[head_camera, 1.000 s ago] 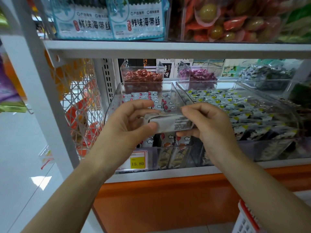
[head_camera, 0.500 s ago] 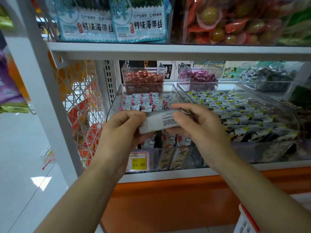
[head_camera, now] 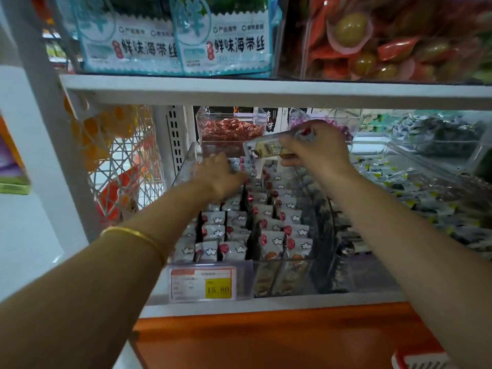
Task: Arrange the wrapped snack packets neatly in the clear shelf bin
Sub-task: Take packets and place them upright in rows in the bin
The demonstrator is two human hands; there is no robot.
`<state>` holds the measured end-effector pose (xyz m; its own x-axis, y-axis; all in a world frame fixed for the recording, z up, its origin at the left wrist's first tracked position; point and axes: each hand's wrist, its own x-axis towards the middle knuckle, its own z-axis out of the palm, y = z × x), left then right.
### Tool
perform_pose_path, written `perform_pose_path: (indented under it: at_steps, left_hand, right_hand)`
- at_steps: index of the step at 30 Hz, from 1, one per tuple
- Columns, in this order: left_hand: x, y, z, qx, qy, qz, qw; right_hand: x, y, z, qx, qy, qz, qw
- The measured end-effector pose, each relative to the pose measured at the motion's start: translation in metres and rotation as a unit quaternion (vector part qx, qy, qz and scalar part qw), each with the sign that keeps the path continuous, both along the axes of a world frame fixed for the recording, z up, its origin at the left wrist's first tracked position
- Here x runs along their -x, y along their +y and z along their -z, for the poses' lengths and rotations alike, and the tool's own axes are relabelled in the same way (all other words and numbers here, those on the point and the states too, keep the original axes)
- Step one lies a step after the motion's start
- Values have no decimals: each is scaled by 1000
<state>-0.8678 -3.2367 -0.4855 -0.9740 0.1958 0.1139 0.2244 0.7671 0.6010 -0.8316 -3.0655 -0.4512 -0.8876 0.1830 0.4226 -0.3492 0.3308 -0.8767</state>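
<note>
Facing a white shelf unit [head_camera: 266, 89], I see its upper board cross the view at 12 o'clock, and an orange base panel [head_camera: 266, 339] fills 6 o'clock. On the top board at 11 o'clock stand blue-and-white kelp packs [head_camera: 173, 41].

Below the board, at the centre, sits the clear shelf bin [head_camera: 185, 166]. At 3 o'clock, just beside it, a second clear bin [head_camera: 415, 155] holds packets with yellow and black print. Behind the bin at 12 o'clock is a small clear box of red sweets [head_camera: 231, 129].

Inside the clear shelf bin the wrapped snack packets [head_camera: 271, 222] stand on edge in rows that run from front to back. They are grey-white with cloud shapes and red spots.

My right hand [head_camera: 319, 153] is raised over the far end of the bin at 1 o'clock, thumb and fingers closed round a held packet [head_camera: 263, 149] that points toward 9 o'clock. I cannot tell whether it is one packet or several pressed together.

My left hand [head_camera: 221, 174] reaches palm down to the back left rows at 11 o'clock, its fingertips among the packets. I cannot tell whether it grips any.

A price tag [head_camera: 203, 283] with a yellow patch hangs on the shelf edge at 7 o'clock. A gold bangle [head_camera: 138, 235] circles my left forearm at 8 o'clock.
</note>
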Motion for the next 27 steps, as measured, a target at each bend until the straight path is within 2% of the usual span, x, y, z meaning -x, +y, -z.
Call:
perform_pose_path:
  at_steps: [5, 8, 12, 16, 21, 25, 27]
  left_hand:
    - [49, 2, 11, 51, -26, -22, 998]
    - [65, 0, 20, 40, -48, -45, 997]
    - [70, 1, 24, 62, -51, -85, 993]
    - [62, -3, 18, 62, -72, -73, 993]
    - [38, -7, 17, 276, -63, -39, 958]
    - [16, -8, 15, 265, -34, -55, 962]
    - [3, -7, 10, 305, -32, -37, 951]
  right_hand:
    - [32, -7, -2, -25, -8, -11, 1000]
    - [42, -12, 0, -39, -17, -14, 999]
    - [47, -21, 0, -27, -19, -27, 999]
    - [62, -39, -1, -7, -12, -30, 999]
    - [90, -75, 1, -98, 6, -23, 995]
    - [109, -99, 6, -275, 20, 8, 961]
    - [117, -107, 10, -329, 12, 11, 944]
